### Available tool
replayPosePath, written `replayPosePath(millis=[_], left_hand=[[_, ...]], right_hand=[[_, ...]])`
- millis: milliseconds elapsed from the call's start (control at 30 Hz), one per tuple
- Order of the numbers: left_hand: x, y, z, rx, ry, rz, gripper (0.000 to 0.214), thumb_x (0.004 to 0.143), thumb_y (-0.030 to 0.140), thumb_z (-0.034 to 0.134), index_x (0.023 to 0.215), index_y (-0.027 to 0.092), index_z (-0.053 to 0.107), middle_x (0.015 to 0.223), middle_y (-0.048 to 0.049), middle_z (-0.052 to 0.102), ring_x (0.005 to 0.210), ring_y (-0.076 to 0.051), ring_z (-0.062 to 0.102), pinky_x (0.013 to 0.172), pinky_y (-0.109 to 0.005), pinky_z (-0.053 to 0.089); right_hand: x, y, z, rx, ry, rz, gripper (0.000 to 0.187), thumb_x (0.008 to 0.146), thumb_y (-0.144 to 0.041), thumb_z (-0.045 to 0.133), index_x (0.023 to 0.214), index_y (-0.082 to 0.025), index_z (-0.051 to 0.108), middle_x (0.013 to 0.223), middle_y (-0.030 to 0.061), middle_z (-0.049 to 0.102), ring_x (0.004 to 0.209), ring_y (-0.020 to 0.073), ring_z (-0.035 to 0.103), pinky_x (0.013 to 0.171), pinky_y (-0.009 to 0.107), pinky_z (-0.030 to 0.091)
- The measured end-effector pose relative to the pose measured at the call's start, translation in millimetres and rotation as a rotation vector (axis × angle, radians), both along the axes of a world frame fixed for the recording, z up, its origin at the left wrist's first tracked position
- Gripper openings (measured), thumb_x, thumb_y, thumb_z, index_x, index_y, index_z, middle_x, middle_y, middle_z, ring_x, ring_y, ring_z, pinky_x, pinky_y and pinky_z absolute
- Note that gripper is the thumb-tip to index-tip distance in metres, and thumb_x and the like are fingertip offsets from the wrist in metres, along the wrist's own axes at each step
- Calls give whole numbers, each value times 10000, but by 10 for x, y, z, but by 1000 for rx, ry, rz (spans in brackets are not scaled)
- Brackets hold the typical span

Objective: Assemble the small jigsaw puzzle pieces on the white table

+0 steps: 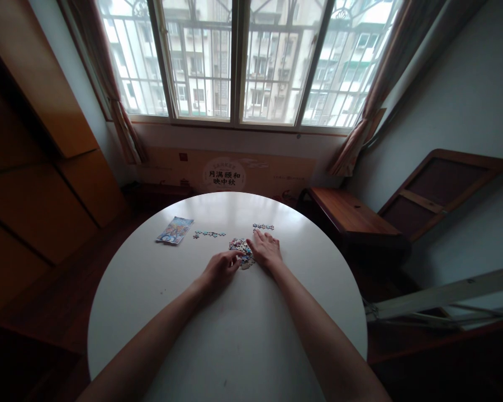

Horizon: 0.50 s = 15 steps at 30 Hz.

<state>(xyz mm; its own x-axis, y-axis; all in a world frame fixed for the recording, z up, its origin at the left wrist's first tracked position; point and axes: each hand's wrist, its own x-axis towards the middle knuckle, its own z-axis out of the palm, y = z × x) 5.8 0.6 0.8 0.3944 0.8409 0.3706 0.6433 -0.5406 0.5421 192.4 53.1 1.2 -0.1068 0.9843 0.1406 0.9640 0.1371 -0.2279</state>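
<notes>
Left hand (220, 269): knuckles up, fingers curled in, tips right on the pile of puzzle pieces (242, 245). Whether a piece is pinched, I cannot tell.
Right hand (267, 249): flat, palm down, fingers loosely spread, holding nothing and touching the pile's right edge.
Pile: mid-table (235, 335), between both hands.
Beyond: joined strip (209, 234), short strip (263, 226), picture card (175, 230) far left.

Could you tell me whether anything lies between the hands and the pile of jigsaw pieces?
Nothing visible does. The left hand and right hand are both at the edges of the pile of jigsaw pieces, apparently touching it.
</notes>
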Motion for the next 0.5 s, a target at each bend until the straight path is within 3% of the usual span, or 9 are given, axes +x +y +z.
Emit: replayPosePath(millis=[167,267,367,500], left_hand=[[-7,-2,9,-21,-16,-13,287,846,230,515,1094,190,652,712,-14,660,600,-109,571,601,-191,416],[-17,10,-4,-28,-19,-30,251,844,228,509,1031,182,672,736,-23,665,619,-115,577,614,-198,424],[-23,18,-11,-26,-9,-41,220,850,242,503,961,180,682,755,-28,667,638,-120,582,631,-202,426],[-22,8,7,-31,-3,-22,216,863,284,487,880,175,673,723,-23,656,619,-119,572,614,-196,413]], right_hand=[[59,14,-51,217,270,-25,561,893,-493,345,1288,-129,506,1328,135,506,1198,285,434,981,430,316],[147,25,-93,370,538,-105,424,844,-352,402,1088,-86,625,1111,160,636,988,251,571,901,371,409],[228,8,-120,374,776,-220,324,775,-304,427,877,-108,664,852,127,677,749,220,610,745,340,471],[241,-115,-126,289,1040,-187,293,739,-315,456,847,-118,643,555,16,574,535,174,563,540,263,443]])
